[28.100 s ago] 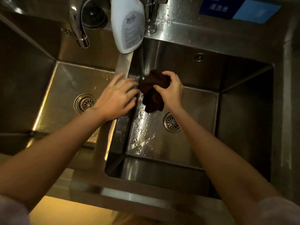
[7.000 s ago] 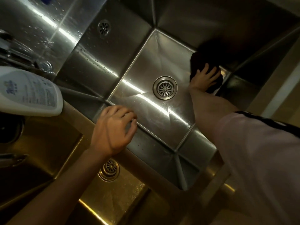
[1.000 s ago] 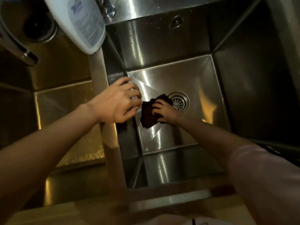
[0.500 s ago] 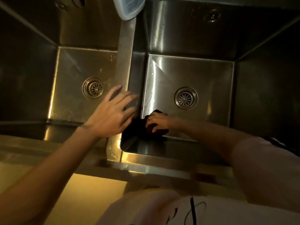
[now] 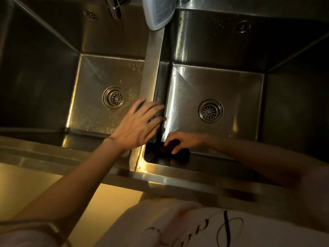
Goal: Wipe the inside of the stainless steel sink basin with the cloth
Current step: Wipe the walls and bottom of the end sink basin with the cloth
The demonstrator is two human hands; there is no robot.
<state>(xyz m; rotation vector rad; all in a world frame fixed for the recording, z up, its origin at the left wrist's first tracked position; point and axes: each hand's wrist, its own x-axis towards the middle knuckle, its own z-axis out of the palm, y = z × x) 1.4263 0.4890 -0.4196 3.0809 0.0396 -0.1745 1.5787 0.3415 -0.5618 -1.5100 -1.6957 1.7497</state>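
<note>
A right hand (image 5: 185, 141) is gripping a dark cloth (image 5: 175, 152), pressing it into the sink basin's (image 5: 231, 86) near left corner to scrub. The left hand (image 5: 138, 126), fingers spread and holding nothing, is bracing on the divider (image 5: 151, 73).

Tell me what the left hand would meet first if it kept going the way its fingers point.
The left hand points up-right across the divider between the basins. It would likely meet that ridge first, then the right basin beyond. Whether it already touches is unclear.
</note>
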